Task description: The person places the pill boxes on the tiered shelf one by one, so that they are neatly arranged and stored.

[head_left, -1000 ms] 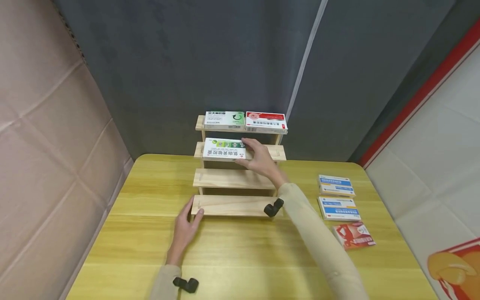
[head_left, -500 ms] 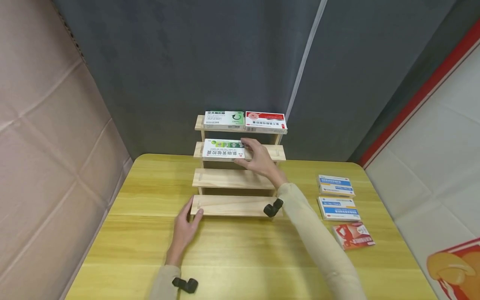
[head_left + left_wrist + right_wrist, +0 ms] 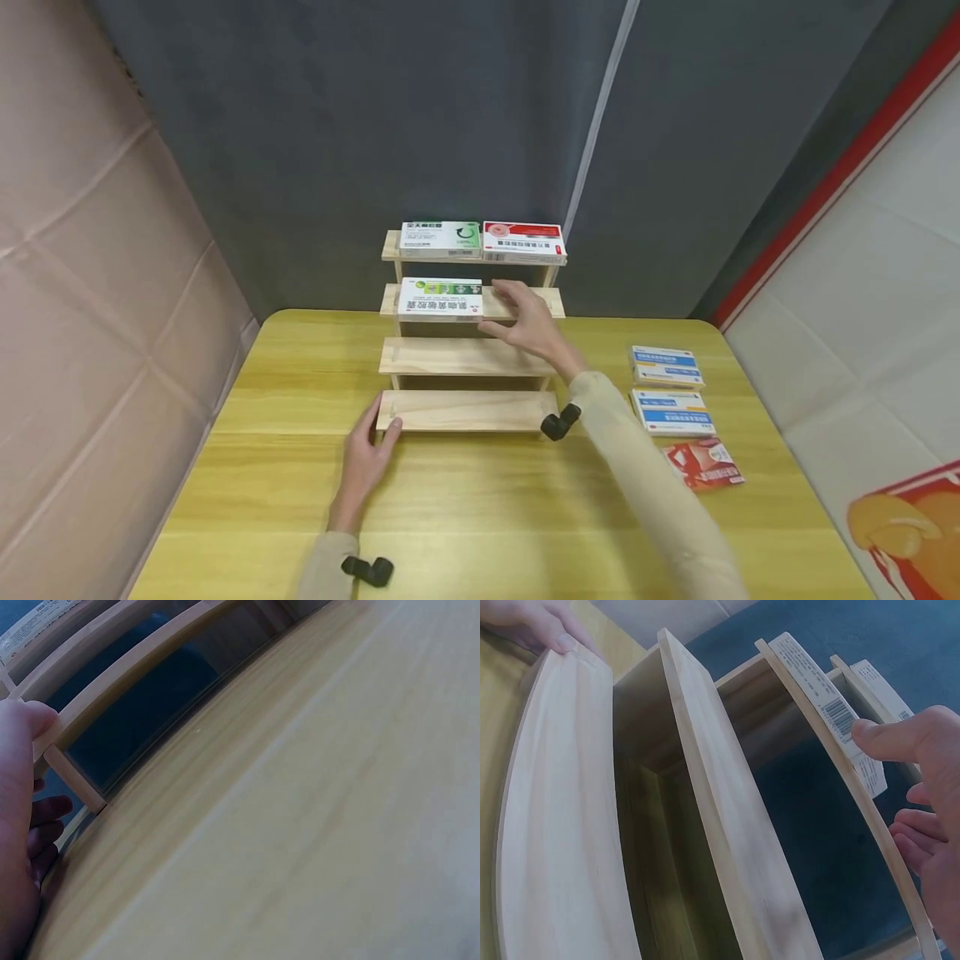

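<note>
A four-step wooden display rack stands on the table. My left hand holds the left end of its lowest step, thumb on the step; the left wrist view shows the fingers beside the rack's leg. On the second step from the top, at the left, lies a white and green medicine box. My right hand is at that box's right end, thumb and fingers spread apart. In the right wrist view the thumb overlaps the box's barcode side; whether it touches I cannot tell.
The top step bears a green-white medicine box and a red-white one. At the table's right lie two blue-white boxes and a red box. A dark curtain hangs behind the table.
My right hand has loosened from the white and green box and drawn slightly right, leaving the box on the step. The left hand stays on the rack; the head view has shifted slightly.
</note>
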Available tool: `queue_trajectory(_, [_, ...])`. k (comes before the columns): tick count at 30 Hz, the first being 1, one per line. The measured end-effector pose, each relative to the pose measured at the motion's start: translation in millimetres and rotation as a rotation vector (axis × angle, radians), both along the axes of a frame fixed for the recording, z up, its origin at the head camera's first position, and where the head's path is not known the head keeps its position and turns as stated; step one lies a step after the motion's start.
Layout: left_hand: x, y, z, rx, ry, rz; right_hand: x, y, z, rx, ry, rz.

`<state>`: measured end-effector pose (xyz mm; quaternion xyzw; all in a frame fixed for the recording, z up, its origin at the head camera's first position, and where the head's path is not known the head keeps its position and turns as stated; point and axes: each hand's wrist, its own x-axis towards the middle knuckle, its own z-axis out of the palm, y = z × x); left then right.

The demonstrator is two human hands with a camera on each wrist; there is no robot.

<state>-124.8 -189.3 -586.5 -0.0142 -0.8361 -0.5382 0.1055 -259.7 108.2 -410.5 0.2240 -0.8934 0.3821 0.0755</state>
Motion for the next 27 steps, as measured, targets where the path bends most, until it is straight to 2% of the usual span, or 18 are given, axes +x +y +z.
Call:
queue_trajectory(8, [-0.3,0.0,-1.3,-0.002,0.0,0.006,8.9,22.5,-3.0,-0.057,0.051,-0.013])
queue_trajectory(17, [-1.3,0.6,-0.9,-0.012,0.024,0.013,19.0,38.7,-1.7,-0.034,0.101,-0.017])
queue_trajectory(27, [-1.3,1.2,-2.9,-0.02,0.022,0.026,28.3,57.5,-3.8,-0.068,0.094,-0.031])
